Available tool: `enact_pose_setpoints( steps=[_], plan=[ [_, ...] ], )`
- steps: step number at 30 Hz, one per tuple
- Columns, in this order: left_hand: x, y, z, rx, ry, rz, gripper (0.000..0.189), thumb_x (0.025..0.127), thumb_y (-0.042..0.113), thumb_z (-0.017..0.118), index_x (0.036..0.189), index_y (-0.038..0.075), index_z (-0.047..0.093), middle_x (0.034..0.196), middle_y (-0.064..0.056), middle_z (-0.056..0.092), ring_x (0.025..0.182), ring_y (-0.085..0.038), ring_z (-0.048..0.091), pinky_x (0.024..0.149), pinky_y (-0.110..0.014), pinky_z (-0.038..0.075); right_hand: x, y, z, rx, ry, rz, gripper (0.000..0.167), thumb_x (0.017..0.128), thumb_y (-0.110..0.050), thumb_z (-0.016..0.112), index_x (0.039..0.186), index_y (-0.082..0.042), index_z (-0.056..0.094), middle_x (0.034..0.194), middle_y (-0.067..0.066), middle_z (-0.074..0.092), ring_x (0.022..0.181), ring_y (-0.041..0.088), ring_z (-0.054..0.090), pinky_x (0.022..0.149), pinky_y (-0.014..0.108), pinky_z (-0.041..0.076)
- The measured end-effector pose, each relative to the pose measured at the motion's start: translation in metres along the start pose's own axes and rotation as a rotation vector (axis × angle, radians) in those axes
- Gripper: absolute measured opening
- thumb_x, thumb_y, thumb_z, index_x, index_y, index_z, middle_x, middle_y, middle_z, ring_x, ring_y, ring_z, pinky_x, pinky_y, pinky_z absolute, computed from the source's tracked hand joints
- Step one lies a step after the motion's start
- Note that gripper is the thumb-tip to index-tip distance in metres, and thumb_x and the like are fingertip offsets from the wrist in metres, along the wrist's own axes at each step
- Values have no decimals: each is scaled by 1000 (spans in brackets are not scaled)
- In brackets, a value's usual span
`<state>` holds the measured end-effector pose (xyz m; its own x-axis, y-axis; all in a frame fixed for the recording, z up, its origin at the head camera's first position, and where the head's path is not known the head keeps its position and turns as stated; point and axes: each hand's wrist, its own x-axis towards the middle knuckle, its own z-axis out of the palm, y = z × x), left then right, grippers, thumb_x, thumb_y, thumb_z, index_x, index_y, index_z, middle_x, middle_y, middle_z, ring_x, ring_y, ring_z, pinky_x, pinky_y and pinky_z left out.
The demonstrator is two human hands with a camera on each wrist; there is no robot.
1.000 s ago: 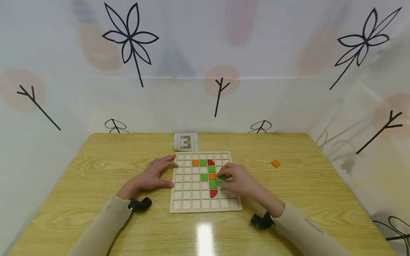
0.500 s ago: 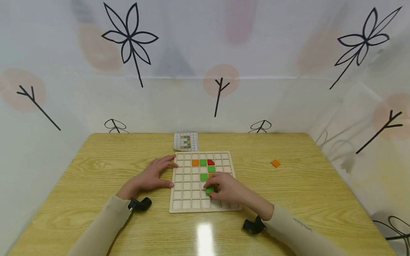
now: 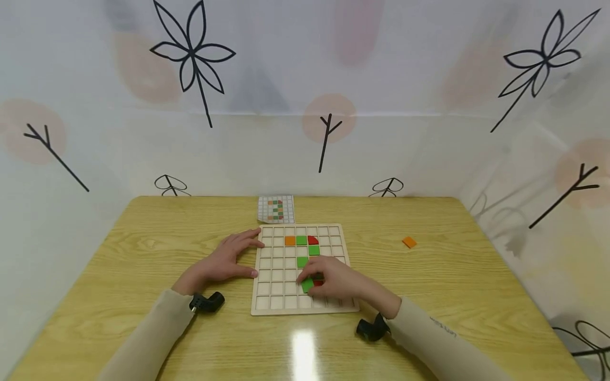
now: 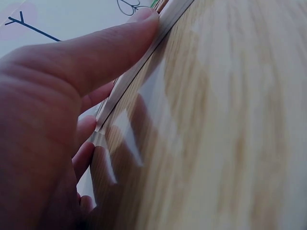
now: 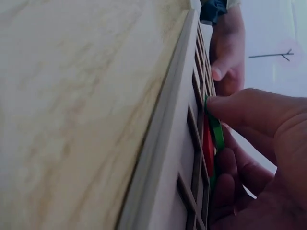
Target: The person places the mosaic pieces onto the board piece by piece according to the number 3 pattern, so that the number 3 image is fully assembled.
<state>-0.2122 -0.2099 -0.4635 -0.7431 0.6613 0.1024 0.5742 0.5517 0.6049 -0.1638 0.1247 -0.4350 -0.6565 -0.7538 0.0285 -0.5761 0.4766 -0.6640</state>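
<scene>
In the head view, my right hand (image 3: 333, 279) pinches a green square tile (image 3: 307, 286) low over the wooden grid board (image 3: 305, 311), just left of a red rounded piece (image 3: 318, 284). The right wrist view shows the thumb on one edge of this green tile (image 5: 218, 134), which tilts up from the grid beside the red piece (image 5: 208, 148). My left hand (image 3: 226, 261) rests at the board's left edge with fingers spread, its thumb (image 4: 124, 45) against the side. More green tiles (image 3: 302, 240), an orange tile (image 3: 290, 241) and a red piece (image 3: 312, 240) sit in cells; the right hand hides others.
Behind the board lies a printed card (image 3: 276, 209) with a coloured grid pattern. A loose orange tile (image 3: 409, 242) lies on the wooden table (image 3: 190, 349) to the right. A patterned cloth (image 3: 267, 153) rises behind the table.
My right hand has carried the green tile left and toward me, from the right of the tile column to the left of the lower red piece. The left hand stays put.
</scene>
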Motion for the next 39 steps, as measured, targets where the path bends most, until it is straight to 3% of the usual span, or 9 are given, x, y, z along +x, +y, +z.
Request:
enact_pose_setpoints(
  steps=[8,11,23,39],
  plan=[
    [0,1,0,-7,7,5,65,84,46,78,138,18,56,163,-10,25,147,-37,20,111,-65,11,-5,10,-8,193,-32,8,21,91,-8,71,110,-16,74,98,-2,63,84,12,54,74,26,48],
    [0,2,0,-10,1,-8,65,84,46,78,138,18,56,163,-9,24,147,-37,20,111,-65,11,-5,11,-8,218,-48,-10,19,91,-7,70,108,-16,74,95,1,61,82,15,51,72,26,46],
    [-3,4,1,-26,-9,-51,67,82,46,80,139,20,55,164,-4,22,147,-35,19,113,-63,9,-4,9,-6,139,-74,-23,22,89,-4,69,105,-18,73,102,-5,61,86,17,51,78,28,47],
    [0,6,-1,-14,-2,-23,66,83,46,79,138,19,56,163,-8,24,146,-38,21,111,-66,10,-4,4,-5,68,-50,-6,18,91,-11,73,106,-21,74,105,-10,60,94,12,54,86,29,46]
  ],
)
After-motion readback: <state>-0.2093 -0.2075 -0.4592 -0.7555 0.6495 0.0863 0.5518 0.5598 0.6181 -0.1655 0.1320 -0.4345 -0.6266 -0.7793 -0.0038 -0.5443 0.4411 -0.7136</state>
